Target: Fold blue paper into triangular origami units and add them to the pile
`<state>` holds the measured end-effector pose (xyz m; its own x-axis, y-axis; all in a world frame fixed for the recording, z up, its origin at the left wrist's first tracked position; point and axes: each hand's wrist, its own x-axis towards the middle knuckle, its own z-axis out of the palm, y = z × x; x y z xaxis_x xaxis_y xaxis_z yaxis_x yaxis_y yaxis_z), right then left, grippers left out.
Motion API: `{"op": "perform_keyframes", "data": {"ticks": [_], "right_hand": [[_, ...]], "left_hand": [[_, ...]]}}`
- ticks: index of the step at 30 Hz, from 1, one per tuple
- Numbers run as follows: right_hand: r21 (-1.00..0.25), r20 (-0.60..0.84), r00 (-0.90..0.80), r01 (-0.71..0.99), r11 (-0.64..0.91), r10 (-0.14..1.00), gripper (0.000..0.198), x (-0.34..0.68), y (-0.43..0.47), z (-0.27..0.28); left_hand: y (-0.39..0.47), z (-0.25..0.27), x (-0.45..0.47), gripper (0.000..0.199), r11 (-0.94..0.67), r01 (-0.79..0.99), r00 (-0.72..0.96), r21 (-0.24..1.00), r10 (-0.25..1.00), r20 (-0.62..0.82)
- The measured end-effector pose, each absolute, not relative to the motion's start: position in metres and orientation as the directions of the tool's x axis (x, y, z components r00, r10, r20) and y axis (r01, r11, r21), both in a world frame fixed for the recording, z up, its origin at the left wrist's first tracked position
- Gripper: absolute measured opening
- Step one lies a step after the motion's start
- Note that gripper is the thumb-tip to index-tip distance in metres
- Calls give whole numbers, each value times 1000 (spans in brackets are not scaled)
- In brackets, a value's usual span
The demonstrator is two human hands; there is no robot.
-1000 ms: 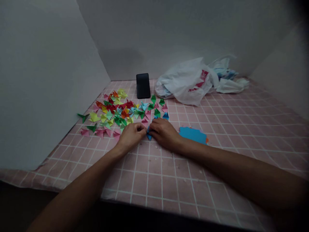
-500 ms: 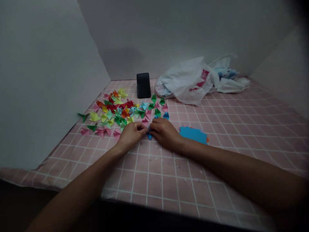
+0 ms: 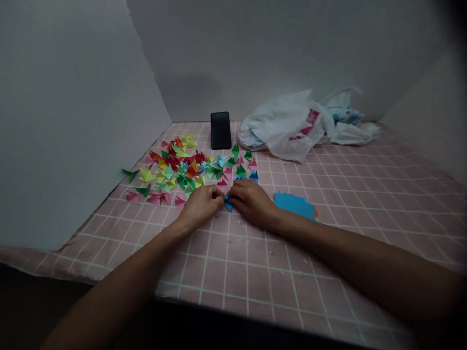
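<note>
Dozens of small, multicoloured folded-paper shapes (image 3: 192,170) at left; with bare left hand (image 3: 200,203), pinched narrowly a small, blue folded-paper piece (image 3: 228,206) at centre; with bare right hand (image 3: 253,201), gripped it too, left of flat blue paper (image 3: 294,205).

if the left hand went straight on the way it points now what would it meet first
Most likely the small blue folded paper right at the left hand's fingertips, with the right hand just beyond; whether they already touch the paper is hard to tell.
</note>
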<state>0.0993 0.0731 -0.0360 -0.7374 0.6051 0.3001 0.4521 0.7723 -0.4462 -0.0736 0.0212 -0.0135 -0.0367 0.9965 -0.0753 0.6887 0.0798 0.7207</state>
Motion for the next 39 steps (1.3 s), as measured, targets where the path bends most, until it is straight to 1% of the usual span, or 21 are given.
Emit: {"op": "perform_keyframes", "data": {"ticks": [3,6,9,11,16,21,23,24,27,29,30,32,34,36,39], "right_hand": [[-426,294,-741,464,777,604,17,98,74,-36],[-409,292,-745,470,782,600,17,97,75,-36],[-393,273,-751,483,782,601,18,97,75,-32],[-386,253,-760,487,783,598,18,96,75,-29],[-377,268,-749,498,781,607,16,89,76,-24],[-290,211,-802,495,819,559,9,81,81,-22],[-259,222,-812,485,835,540,11,87,81,-14],[-260,239,-802,490,832,547,13,93,80,-8],[-263,289,-763,518,814,579,10,128,76,10],[-254,310,-717,570,781,624,13,161,71,16],[-260,293,-697,600,756,654,15,178,68,16],[-319,212,-664,646,693,717,21,209,61,9],[-368,152,-643,668,647,750,30,233,52,-3],[-372,141,-628,683,628,766,32,246,44,-17],[-370,192,-613,678,635,767,30,251,37,-30]], "left_hand": [[20,-11,-73,14,72,640,-80,765,996,-27],[17,-6,-73,16,56,542,-191,838,980,59],[14,-1,-74,17,-5,451,-290,893,945,152],[13,1,-75,17,-50,402,-322,914,927,192],[11,3,-79,13,-169,333,-337,928,897,284],[14,1,-87,10,-250,316,-373,915,854,362],[15,1,-91,11,-260,329,-392,908,837,381],[15,1,-93,11,-269,331,-402,905,827,393],[14,2,-96,10,-313,331,-426,890,792,437],[12,3,-95,10,-343,334,-419,878,781,464],[12,2,-94,11,-354,335,-411,873,779,474],[11,1,-91,12,-372,335,-388,866,783,486],[10,-1,-89,12,-384,340,-368,858,786,497],[10,-4,-88,13,-391,353,-357,850,784,508],[11,-10,-87,14,-387,401,-357,830,769,531]]}}
